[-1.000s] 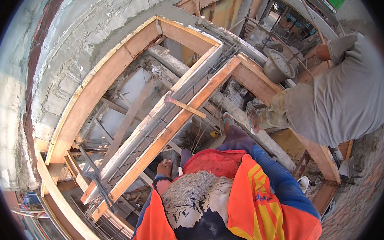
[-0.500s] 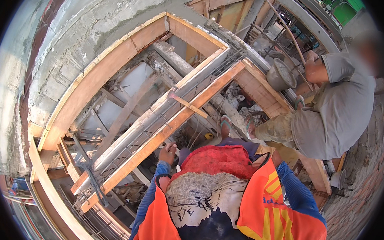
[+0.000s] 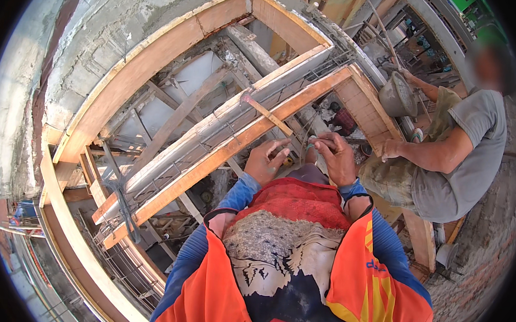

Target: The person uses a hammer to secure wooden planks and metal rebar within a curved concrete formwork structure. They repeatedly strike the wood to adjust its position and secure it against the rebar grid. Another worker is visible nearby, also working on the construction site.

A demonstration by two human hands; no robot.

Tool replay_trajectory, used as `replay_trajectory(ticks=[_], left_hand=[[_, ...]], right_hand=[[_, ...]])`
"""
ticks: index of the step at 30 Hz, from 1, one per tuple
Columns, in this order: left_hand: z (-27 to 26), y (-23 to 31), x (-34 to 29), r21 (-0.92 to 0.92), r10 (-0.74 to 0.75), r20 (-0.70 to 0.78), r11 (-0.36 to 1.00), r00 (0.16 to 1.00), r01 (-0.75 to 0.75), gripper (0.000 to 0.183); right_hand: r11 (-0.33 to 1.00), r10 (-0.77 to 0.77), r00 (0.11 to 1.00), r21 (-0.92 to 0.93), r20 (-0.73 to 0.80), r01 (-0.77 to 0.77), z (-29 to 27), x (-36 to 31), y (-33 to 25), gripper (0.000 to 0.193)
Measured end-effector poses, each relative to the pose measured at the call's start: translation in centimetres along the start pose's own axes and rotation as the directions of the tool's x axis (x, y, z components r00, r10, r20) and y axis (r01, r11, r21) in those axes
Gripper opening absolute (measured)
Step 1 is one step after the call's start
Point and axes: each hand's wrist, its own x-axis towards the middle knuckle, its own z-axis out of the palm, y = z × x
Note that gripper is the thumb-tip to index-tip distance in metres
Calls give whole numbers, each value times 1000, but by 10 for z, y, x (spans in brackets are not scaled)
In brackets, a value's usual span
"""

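Both of my hands are raised in front of my lap, close to each other. My left hand is loosely curled, with a gap between thumb and forefinger; nothing shows in it. My right hand has its thumb and fingertips pinched together, and whatever may be between them is too small to make out. Beyond my left hand a hammer rests across the formwork, its wooden handle over the near timber board. Steel rebar runs in the channel behind that board.
To my right a co-worker in a grey shirt sits near a grey bucket. A curved wooden form follows the concrete wall. Props and debris show below through openings between the boards. Dark ties hang at the left.
My hands have come up and together in front of me; the right was hidden before. The co-worker has leaned back and lowered one hand to the knee. The view has shifted slightly.
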Motion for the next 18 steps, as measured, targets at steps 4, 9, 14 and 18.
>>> replay_trajectory(ticks=[4, 9, 14, 18], left_hand=[[-5, -4, -2, -114, -18, -126, 993, 992, 4, 24], [-42, -11, -28, -69, -293, -234, 956, 927, 285, 25], [-53, -61, -83, -281, -431, -434, 899, 791, 336, 21], [-51, -79, -115, -341, -495, -548, 868, 674, 361, 16]], right_hand=[[1000, 10, 983, 2, 183, -11, 64, 28, -8, 25], [997, -74, 938, 40, 339, 65, 111, 60, 31, 31], [745, -125, 959, -615, 253, 259, 135, 145, 138, 45], [537, -63, 979, -821, 193, 196, 154, 175, 217, 55]])
